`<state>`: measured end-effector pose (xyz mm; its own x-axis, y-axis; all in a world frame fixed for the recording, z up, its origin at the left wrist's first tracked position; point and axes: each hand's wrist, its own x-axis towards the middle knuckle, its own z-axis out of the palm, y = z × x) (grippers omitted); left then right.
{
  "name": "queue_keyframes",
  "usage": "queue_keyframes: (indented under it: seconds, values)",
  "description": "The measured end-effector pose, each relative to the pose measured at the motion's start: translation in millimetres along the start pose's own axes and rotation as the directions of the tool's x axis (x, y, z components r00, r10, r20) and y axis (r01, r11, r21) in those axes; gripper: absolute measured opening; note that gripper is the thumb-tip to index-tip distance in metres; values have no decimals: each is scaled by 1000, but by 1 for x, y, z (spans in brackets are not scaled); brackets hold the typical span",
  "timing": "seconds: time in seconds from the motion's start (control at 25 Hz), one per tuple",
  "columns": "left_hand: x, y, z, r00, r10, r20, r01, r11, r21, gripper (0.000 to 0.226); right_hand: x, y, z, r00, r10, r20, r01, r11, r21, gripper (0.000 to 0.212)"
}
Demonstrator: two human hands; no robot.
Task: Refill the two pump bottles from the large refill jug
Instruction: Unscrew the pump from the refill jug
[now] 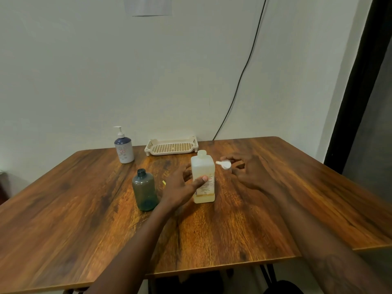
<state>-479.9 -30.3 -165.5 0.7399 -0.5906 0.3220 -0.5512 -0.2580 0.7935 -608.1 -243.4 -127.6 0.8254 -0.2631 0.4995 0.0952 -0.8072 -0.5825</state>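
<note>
The translucent white refill jug (pixel 203 170) stands uncapped near the middle of the wooden table (pixel 84 219), holding only a little yellowish liquid at the bottom. My left hand (pixel 182 188) grips its body, thumb across the label. To the right of the jug my right hand (pixel 246 172) hovers low over the table, blurred, with a white cap (pixel 225 164) at its fingertips. A grey-green transparent bottle (pixel 144 189) stands open with no pump, left of the jug. A white and blue pump bottle (pixel 124 147) with its pump on stands at the back left.
A cream perforated tray (pixel 171 146) sits at the back against the wall. A small yellow scrap (pixel 163 182) lies between the green bottle and my left hand. A black cable (pixel 239 81) runs down the wall behind the table.
</note>
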Motion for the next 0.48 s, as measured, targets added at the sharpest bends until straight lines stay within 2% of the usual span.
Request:
queue_keyframes:
  seconds: [0.08,0.2,0.36,0.48]
  values:
    - [-2,-3,2,1000,5,-30,-5,1000,-4,81,-15,11,8,994,68,83,-62,996,-71,36]
    - [-7,-5,5,998,8,-57,-10,1000,-18,80,-27,26,20,982,165,90,-151,977,-147,29]
    - [-10,-8,6,997,0,-77,-3,999,-40,79,-23,40,29,970,185,158,-148,964,-223,33]
    - [-10,-10,6,997,-7,-77,4,999,-34,80,-23,38,29,970,192,151,-159,965,-211,32]
